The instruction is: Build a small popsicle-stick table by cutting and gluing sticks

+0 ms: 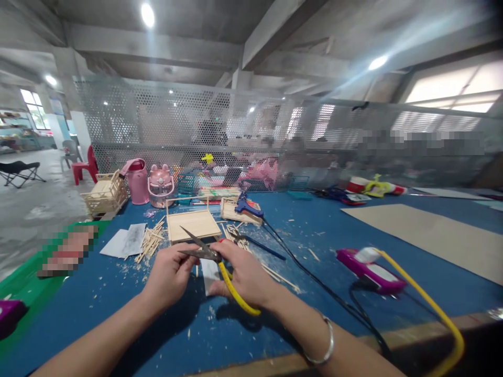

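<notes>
Some gap inside table edge [275,362]: right hand [249,275] grasps scissors [217,256], purple device [357,266] well apart; left hand [168,272], grip unclear.

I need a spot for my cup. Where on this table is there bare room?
Mostly bare: the blue table between the glue gun and beige board, beyond the purple device, bar a few splinters. Another patch lies between the forearms, nearer than the scissors. Crowded: beyond the scissors, with wooden tray, loose sticks and papers.
</notes>
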A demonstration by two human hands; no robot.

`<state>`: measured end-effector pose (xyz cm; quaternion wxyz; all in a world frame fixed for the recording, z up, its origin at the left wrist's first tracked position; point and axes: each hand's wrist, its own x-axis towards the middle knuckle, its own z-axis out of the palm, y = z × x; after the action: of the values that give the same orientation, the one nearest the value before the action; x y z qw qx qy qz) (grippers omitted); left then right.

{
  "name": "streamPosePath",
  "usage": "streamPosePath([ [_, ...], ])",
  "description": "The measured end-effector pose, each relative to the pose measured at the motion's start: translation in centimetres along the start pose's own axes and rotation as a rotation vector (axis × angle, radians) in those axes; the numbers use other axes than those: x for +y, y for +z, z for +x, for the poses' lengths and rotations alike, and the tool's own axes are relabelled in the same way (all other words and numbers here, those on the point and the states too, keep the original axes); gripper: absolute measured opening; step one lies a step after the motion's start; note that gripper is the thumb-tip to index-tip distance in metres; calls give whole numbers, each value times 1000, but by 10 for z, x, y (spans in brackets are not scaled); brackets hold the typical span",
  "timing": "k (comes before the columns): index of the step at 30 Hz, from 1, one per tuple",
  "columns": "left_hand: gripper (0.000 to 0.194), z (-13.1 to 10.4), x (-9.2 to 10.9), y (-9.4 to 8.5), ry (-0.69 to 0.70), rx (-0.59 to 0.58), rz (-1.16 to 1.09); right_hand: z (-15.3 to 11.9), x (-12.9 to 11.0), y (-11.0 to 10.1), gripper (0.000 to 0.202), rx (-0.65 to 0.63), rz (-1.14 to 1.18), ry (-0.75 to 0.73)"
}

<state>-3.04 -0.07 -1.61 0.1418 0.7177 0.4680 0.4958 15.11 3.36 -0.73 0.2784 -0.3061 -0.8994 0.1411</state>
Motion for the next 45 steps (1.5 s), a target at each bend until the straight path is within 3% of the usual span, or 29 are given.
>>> streamPosePath([
  [7,24,0,1,1,10,-35,-26,0,0,0,64,3,43,-27],
  [19,21,-2,2,2,-13,-41,-44,0,-5,-4,63,17,-102,10],
  [28,21,-1,6,2,-75,15,-15,-1,-2,-1,56,45,-113,10],
  [32,22,2,8,5,-196,6,-206,2,-2,0,36,100,97,56],
  [36,25,4,6,11,-351,29,-548,7,-5,8,30,243,591,275],
  [39,17,2,7,15,-281,31,-567,9,-8,15,34,168,948,387],
  [41,12,0,9,17,-197,51,-500,9,-9,19,36,113,1082,387],
  [45,11,-3,9,20,-115,69,-417,11,-7,22,38,153,1265,370],
])
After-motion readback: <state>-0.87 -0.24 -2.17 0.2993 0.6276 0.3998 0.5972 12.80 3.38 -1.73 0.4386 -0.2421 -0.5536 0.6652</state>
